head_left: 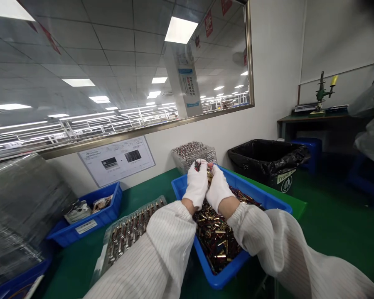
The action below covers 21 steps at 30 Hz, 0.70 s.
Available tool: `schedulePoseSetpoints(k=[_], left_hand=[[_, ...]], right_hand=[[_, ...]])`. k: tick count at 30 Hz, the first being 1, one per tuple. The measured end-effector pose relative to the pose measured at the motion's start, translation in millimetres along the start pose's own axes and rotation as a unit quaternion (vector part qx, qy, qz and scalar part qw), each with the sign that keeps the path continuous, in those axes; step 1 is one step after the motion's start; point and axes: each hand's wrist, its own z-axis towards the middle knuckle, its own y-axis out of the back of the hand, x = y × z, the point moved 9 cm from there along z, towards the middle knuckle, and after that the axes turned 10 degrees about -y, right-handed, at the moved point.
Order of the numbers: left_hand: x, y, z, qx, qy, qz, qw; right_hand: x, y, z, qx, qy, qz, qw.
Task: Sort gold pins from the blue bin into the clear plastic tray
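My left hand [197, 185] and my right hand [218, 187], both in white gloves, are close together above the blue bin [216, 282]. Their fingers are closed round a small bunch of gold-coloured metal parts with wires [210, 176]. Thin dark and reddish wire ends stick up by the left fingers. Below lie a great many loose parts of the same look [220, 236], with gold cylinders and dark red wires, filling the bin. Left of my forearm, a clear plastic tray [134, 226] holds rows of small metallic pieces. The fingertips are partly hidden.
Clear stacked trays of parts [193, 154] stand against the wall behind the bin. A smaller blue bin [104, 214] with packets is at left, near plastic-wrapped stacks [18, 216]. A black-lined trash can [268, 162] stands right of the green table [148, 185].
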Motion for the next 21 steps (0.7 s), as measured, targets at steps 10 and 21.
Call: schedulePoseSetpoints(k=[10, 21], left_hand=[[-5.0, -0.9, 8.4, 0.049, 0.024, -0.010, 0.998], [-35.3, -7.1, 14.9, 0.182, -0.116, 0.153, 0.964]], right_hand=[[-29.6, -7.0, 9.1, 0.014, -0.117, 0.217, 0.969], [-37.4, -7.0, -0.6, -0.013, -0.192, 0.282, 0.940]])
